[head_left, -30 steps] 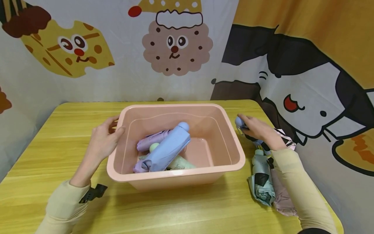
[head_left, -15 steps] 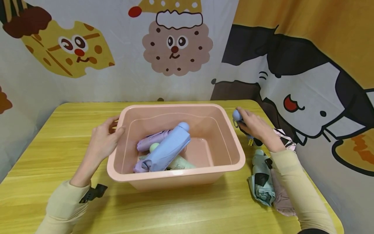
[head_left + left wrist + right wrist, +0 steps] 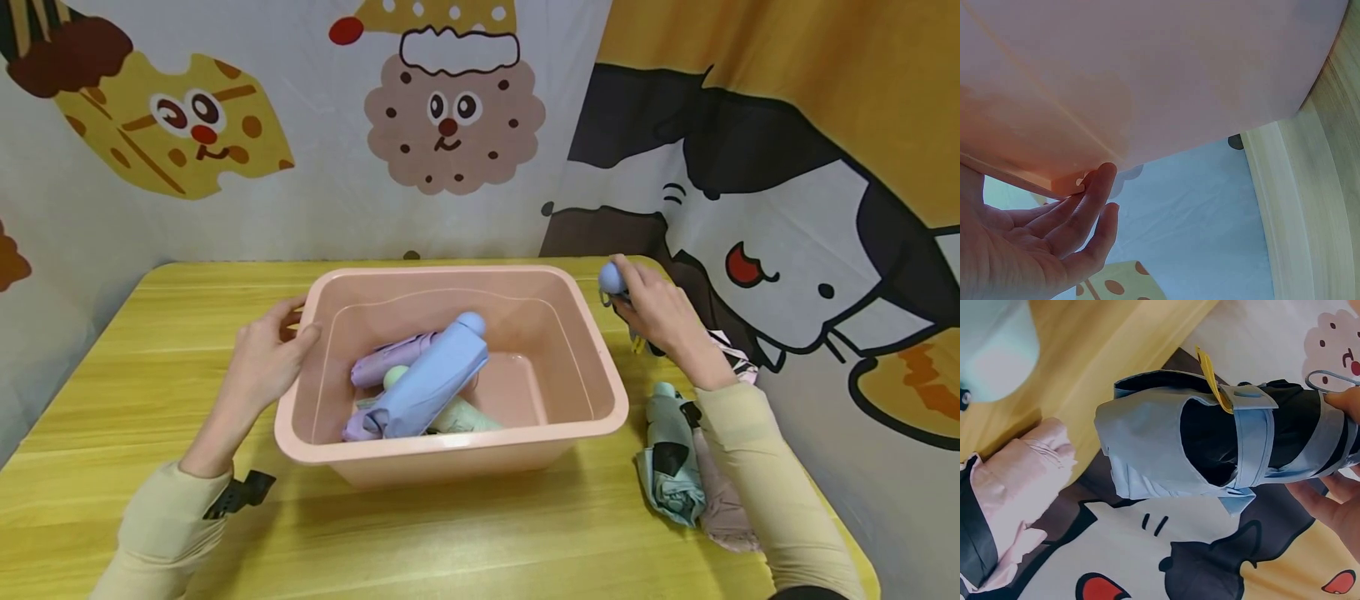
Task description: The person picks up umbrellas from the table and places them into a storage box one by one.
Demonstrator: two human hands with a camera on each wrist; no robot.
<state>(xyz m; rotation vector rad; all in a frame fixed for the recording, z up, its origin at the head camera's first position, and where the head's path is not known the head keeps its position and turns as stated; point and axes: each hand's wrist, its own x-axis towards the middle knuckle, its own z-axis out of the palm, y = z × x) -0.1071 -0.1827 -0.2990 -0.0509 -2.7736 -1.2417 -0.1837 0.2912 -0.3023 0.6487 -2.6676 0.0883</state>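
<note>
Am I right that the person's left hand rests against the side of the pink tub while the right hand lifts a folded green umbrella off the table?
Not quite. The umbrella in the right hand is blue with black lining, as the right wrist view shows; the green umbrella lies on the table. The left hand does rest against the side of the pink tub.

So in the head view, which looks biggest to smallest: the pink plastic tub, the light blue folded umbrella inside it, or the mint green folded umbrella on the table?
1. Pink plastic tub, by far.
2. Light blue folded umbrella.
3. Mint green folded umbrella, though the last two look close and the person's sleeve partly hides it.
</note>
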